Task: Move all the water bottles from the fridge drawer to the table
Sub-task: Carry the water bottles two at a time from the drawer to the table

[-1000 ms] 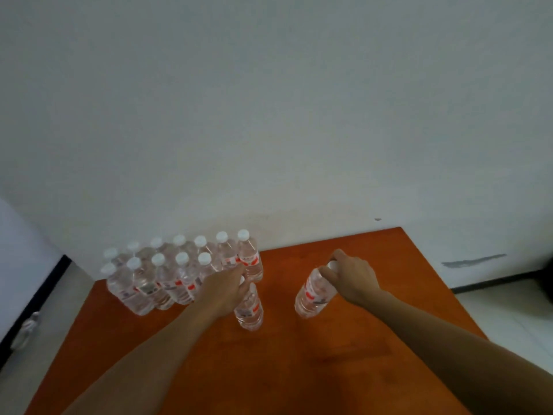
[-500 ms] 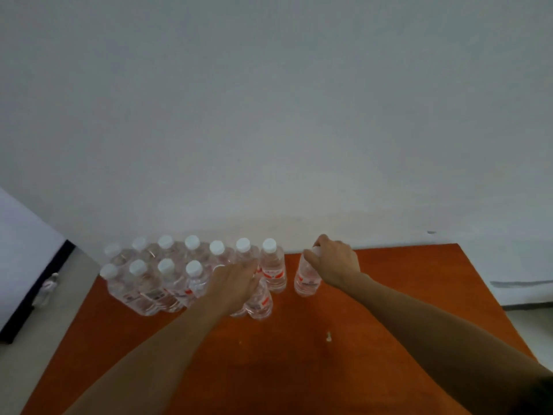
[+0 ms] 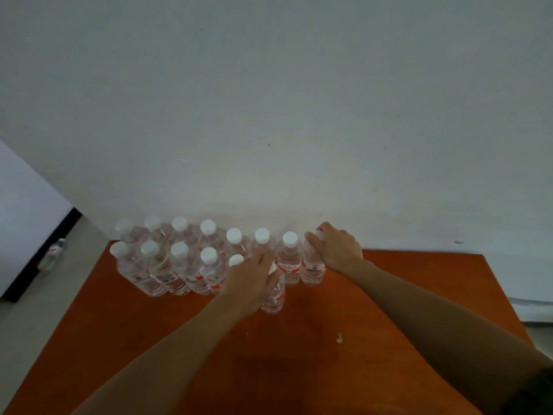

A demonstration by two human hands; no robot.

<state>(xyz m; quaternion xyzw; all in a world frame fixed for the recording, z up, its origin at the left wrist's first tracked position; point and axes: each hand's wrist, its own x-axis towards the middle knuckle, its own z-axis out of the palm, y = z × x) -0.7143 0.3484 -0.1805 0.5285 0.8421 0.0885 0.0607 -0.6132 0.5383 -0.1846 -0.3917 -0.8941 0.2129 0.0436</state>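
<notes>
Seen from above, looking down along two bare forearms onto an orange-brown desk [image 3: 299, 369] pushed against a pale grey wall [image 3: 269, 100]. At the far edge of the desk, in the middle left of the frame, clear plastic water bottles [image 3: 179, 265] with white caps and red-and-white labels stand upright in two tight rows, touching one another. The right hand [image 3: 335, 248] reaches in from the lower right, and its fingers are curled down round the cap of the end bottle [image 3: 312, 271], the last one on the right of the back row, which stands upright on the desk just beside its neighbour. The left hand [image 3: 251, 280] reaches in from the lower left and lies palm down over the top of the front bottle [image 3: 273, 295], which stands at the right end of the nearer row, a little in front of the others. Its fingers stretch forward towards the back row, and only a sliver of white cap shows under the hand, so it is not clear whether the hand grips the bottle or merely rests on it. A small pale crumb [image 3: 339, 337] lies on the bare desk nearer the viewer, right of centre. At the left edge of the frame, on the grey floor [image 3: 36, 324] beside a black skirting strip, stands another small bottle [image 3: 54, 254], blurred.
</notes>
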